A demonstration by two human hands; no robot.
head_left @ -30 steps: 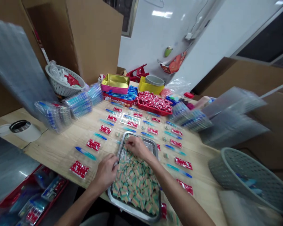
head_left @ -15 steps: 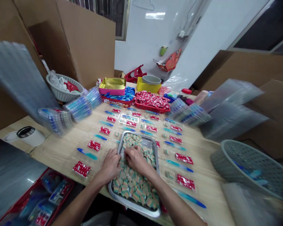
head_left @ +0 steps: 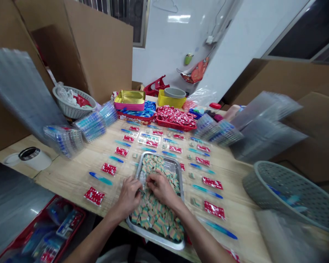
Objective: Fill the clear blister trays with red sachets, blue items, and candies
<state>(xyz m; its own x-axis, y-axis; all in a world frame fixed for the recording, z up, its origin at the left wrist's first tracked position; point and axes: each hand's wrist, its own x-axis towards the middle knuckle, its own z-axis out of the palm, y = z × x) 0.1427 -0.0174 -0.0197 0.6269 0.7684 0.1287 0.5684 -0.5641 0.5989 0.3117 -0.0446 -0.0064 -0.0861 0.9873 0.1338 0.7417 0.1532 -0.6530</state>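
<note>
A metal tray (head_left: pixel 181 204) in front of me is heaped with small square pieces striped green and tan (head_left: pixel 153 215), which look like erasers. Over its left rim is my left hand (head_left: pixel 130 195), fingers curled and thumb pinched in; any small piece there is too small to make out. My right hand (head_left: pixel 160 188) is above the pile, its fingertips pinched together close to the left hand's. What they hold is hidden. Around the tray lie clear plastic packs, each with a blue pen (head_left: pixel 101 178) and a red dotted packet (head_left: pixel 94 196); several on the right also hold a striped piece (head_left: pixel 195 202).
At the back stand a red tray of red packets (head_left: pixel 177 118), a pink tin (head_left: pixel 130 100) and a yellow basket (head_left: pixel 171 99). Stacked clear packs (head_left: pixel 90 124) flank the table. A grey basket (head_left: pixel 263 182) is at right, a white cup (head_left: pixel 35 159) at left, a red crate (head_left: pixel 55 233) below.
The left hand has shifted slightly right, its fingertips nearer the right hand's. The right hand has lifted a little from the pile and its fingers are pinched. The view has shifted slightly.
</note>
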